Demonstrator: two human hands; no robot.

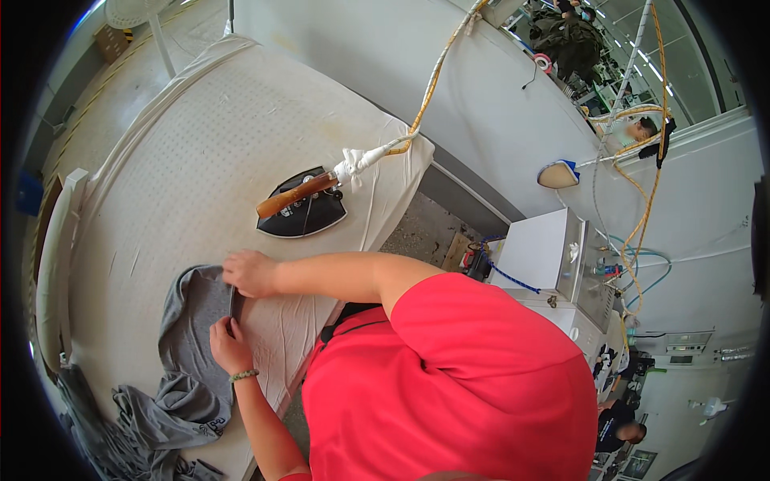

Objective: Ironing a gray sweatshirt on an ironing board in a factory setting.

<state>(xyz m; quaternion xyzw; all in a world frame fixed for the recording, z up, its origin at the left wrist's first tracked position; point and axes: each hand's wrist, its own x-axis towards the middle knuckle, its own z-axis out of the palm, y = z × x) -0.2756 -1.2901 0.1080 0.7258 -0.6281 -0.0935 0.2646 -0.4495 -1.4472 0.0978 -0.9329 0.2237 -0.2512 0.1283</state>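
A grey knit garment with dark lettering lies on a white cloth-covered ironing table, its lower part bunched in folds. My right hand is closed on the garment's edge, at the upper corner of the laid-out part. Lower along the same edge, my left hand, with a beaded bracelet at the wrist, also pinches the fabric. The fingertips of both hands are partly hidden. A black steam iron with a wooden handle rests on the table beyond my right hand, touched by neither hand.
A wrapped hose runs up from the iron. More grey fabric hangs at the table's lower left edge. A white padded bar borders the left side. A metal-and-white machine stands to the right. Other people appear at the far right.
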